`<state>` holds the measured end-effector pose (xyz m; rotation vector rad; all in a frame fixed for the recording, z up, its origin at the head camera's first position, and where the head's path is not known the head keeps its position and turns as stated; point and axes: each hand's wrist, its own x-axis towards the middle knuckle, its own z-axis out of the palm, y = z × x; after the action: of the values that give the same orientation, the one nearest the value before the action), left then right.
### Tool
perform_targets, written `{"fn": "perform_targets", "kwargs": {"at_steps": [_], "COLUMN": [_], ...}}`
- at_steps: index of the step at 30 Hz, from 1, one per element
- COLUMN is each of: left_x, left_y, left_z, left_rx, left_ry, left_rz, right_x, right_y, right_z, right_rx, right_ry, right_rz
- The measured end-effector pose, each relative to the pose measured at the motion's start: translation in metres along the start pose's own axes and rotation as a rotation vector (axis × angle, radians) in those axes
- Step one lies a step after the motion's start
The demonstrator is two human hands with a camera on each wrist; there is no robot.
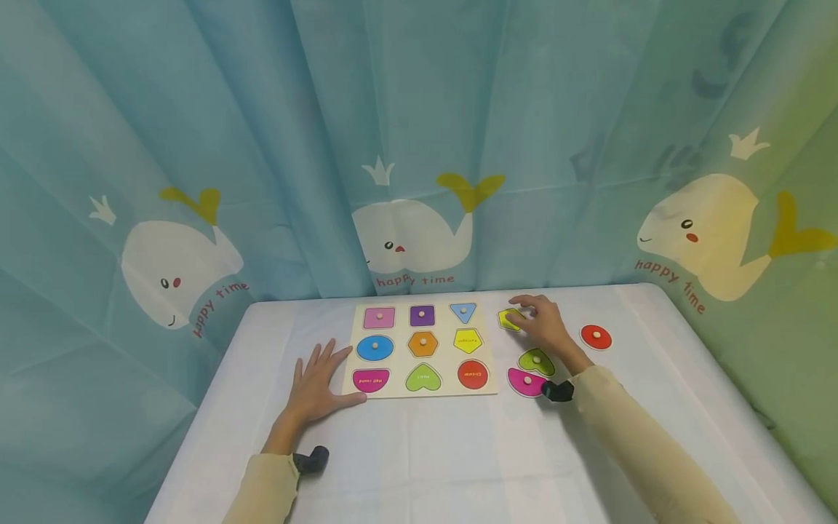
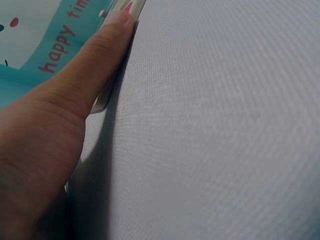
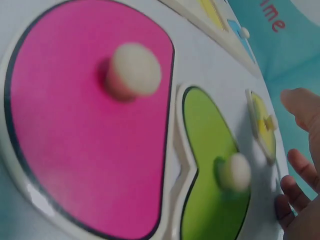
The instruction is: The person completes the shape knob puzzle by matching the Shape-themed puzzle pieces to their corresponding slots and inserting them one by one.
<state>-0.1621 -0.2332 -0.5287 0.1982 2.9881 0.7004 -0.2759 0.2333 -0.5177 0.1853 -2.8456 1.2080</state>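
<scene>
A white puzzle board [image 1: 449,364] lies flat on the table, with knobbed shapes in some places and printed slots showing in others. My left hand [image 1: 316,389] rests at the board's left side with fingers spread, its thumb [image 2: 107,42] touching the near left edge. My right hand [image 1: 543,325] reaches over the yellow pentagon piece [image 1: 507,319], just right of the board. In the right wrist view a gap shows between its fingers and the pentagon's knob [image 3: 270,122]. Nearer lie the green heart piece [image 1: 538,362] and the magenta half-round piece [image 1: 524,381].
A red circle piece [image 1: 596,336] lies apart, right of my right hand. White cloth covers the table [image 1: 419,458]. Behind its back edge hangs a blue curtain [image 1: 406,109] printed with whales. Dark wrist mounts [image 1: 311,460] stick out from both wrists.
</scene>
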Motion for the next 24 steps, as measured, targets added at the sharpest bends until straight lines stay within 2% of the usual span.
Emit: {"fn": "perform_targets", "kwargs": {"at_steps": [10,24], "left_x": [0.002,-0.001], "left_y": [-0.001,-0.001], "left_z": [0.001,0.004], "left_rx": [0.008,-0.002], "left_ry": [0.009,0.047], "left_rz": [0.005,0.023], "right_x": [0.001,0.000], "right_y": [0.009,0.016], "right_z": [0.003,0.008], "right_rx": [-0.003,-0.012], "right_ry": [-0.013,0.013], "right_rz": [0.074,0.073]}}
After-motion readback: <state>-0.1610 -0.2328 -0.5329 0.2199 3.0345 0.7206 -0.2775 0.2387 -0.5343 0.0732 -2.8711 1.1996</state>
